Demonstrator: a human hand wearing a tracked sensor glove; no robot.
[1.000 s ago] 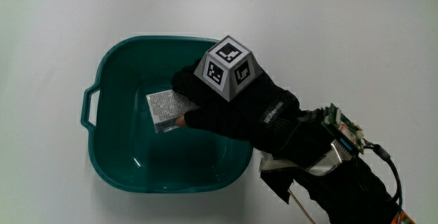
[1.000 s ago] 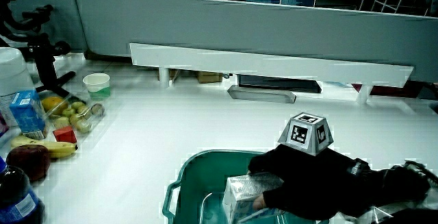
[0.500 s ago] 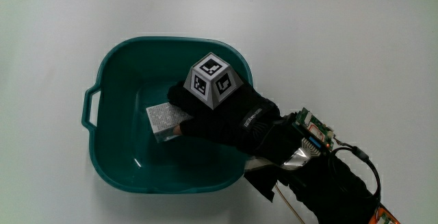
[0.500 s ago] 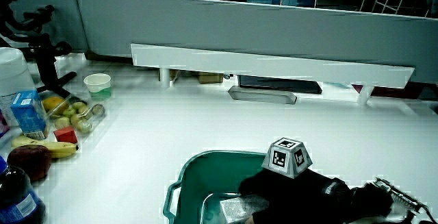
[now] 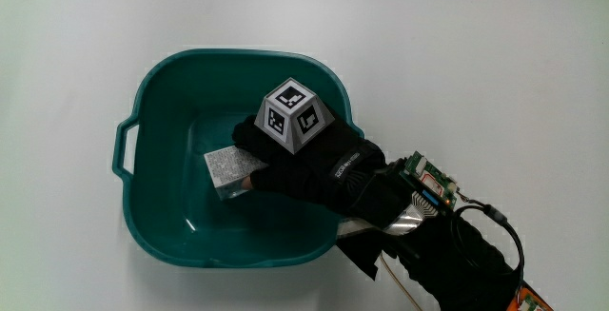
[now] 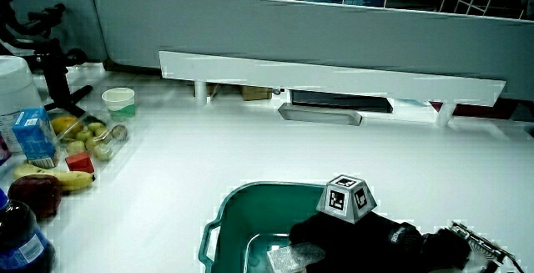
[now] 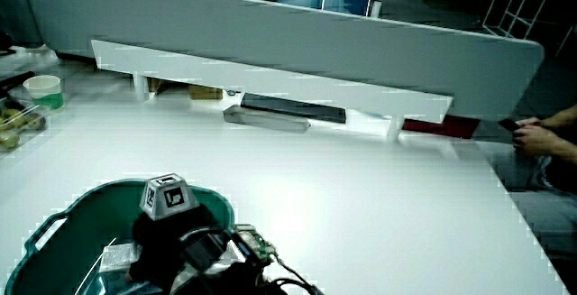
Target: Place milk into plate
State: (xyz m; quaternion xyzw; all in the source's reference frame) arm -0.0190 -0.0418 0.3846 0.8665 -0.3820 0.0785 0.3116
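Note:
A small grey milk carton [image 5: 226, 169] lies low inside a teal basin [image 5: 162, 92] with a handle at one rim. The hand [image 5: 303, 155] in its black glove reaches into the basin, fingers curled around the carton, the patterned cube on its back. In both side views the carton [image 6: 288, 258] [image 7: 116, 257] shows at the basin's floor, partly hidden by the hand [image 6: 350, 235] [image 7: 167, 232]. The forearm runs out over the basin's rim toward the person.
At the table's edge in a side view stand a blue carton [image 6: 33, 133], a clear tray of fruit [image 6: 88, 137], a banana [image 6: 50, 177], a red apple [image 6: 33, 196], a dark bottle [image 6: 21, 240] and a pale cup [image 6: 118, 102]. A low partition [image 6: 334, 31] bounds the table.
The hand has lowered the carton deeper into the basin and drawn slightly toward the person. It still grips the carton.

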